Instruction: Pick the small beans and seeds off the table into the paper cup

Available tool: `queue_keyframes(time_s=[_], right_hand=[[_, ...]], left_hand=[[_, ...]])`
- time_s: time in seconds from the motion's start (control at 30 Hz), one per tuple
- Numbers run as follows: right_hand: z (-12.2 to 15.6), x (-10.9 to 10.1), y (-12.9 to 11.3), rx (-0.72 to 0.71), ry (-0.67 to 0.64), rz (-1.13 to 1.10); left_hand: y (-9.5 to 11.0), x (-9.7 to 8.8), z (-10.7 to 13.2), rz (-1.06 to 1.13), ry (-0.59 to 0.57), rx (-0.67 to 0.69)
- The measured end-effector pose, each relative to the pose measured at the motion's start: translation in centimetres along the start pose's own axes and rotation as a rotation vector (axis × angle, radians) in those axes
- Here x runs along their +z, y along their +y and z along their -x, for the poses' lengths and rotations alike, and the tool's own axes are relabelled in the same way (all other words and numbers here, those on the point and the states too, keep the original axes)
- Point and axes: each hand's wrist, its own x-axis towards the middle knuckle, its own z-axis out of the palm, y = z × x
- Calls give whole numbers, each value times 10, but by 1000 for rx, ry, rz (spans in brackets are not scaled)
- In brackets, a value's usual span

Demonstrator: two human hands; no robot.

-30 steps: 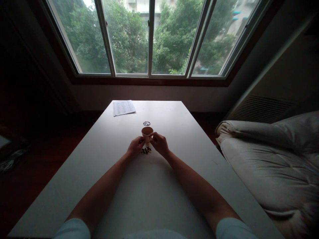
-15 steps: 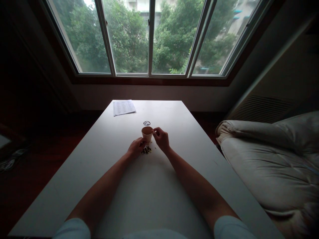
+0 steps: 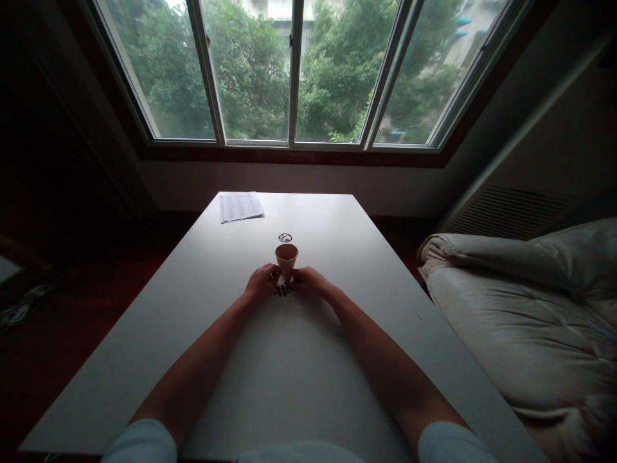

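Note:
A brown paper cup (image 3: 286,254) stands upright on the white table (image 3: 308,360), its mouth facing up. My left hand (image 3: 263,281) is at the cup's lower left side, fingers curled inward; whether they grip the cup cannot be made out. Low at the cup's right side is my right hand (image 3: 310,283), its fingertips pinched together above the tabletop. What lies in that pinch is too small to tell. Between both hands, in front of the cup, a small pile of dark bean-like pieces (image 3: 282,291) lies on the table, partly covered by the fingers.
Just behind the cup lies a small round, shiny, dark-rimmed object (image 3: 285,238). Printed paper sheets (image 3: 241,206) rest at the table's far left corner. A padded light-coloured seat (image 3: 520,308) stands along the right side. Beyond the table is a wide window (image 3: 292,77).
My right hand has dropped from the cup's rim to the tabletop by the dark pieces. My left hand has stayed low by the cup, with its fingers slightly drawn back.

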Motion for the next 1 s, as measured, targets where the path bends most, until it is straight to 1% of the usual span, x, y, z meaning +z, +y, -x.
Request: queue_keyframes(time_s=[0.1, 0.2, 0.27, 0.47, 0.63, 0.87, 1.0], right_hand=[[-2, -1, 1, 28, -65, 32], [-3, -4, -1, 11, -124, 54], [-3, -5, -3, 1, -135, 85], [-3, -4, -13, 26, -73, 164], [-4, -1, -13, 27, -37, 177], [-3, -1, -12, -1, -20, 128], [-3, 1, -7, -3, -8, 92]], left_hand=[[1, -1, 0, -15, -17, -10], [2, -1, 1, -27, -16, -14], [2, -1, 1, -32, -18, -10], [4, -1, 0, -33, -26, 1], [4, -3, 1, -26, -31, 13], [1, 0, 1, -14, -10, 23], [-1, 2, 1, -9, -10, 27]])
